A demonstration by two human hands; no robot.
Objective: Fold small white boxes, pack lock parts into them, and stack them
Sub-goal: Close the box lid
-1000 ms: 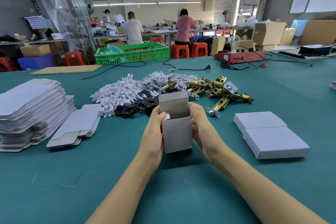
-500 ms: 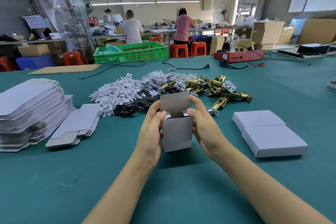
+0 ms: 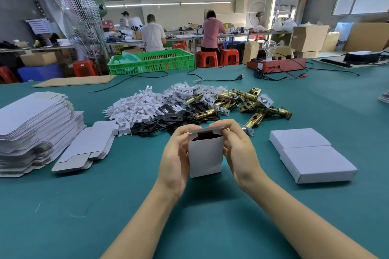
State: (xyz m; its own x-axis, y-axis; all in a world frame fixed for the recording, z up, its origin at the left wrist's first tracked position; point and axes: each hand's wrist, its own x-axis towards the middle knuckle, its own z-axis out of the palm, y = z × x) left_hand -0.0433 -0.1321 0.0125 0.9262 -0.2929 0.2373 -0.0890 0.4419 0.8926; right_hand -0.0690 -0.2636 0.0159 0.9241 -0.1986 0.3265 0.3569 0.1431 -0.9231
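**Box upright between your hands, top flap folded over**

You hold the small white box upright at the centre of the frame, above the green table. Your left hand wraps its left side and your right hand its right side, fingers curled round the card, with the fingertips of both pressing on the top flap. That flap leans over the opening, so you see only a dark slit of the inside; what lies in the box cannot be made out. The box's far side and its bottom edge against the table are hidden by your palms.

Behind it, in the middle of the frame, lies a heap of white plastic pieces, black plates and brass latches; many are buried under one another. Small clear bags at the back of the heap are too blurred to read.

At the left edge a stack of flat box blanks is cut off by the frame, with a smaller pile just beside it. To the right lie two closed white boxes, touching, one partly over the other.

No writing is legible on any box. Upper centre, a green crate stands at the table's far edge.
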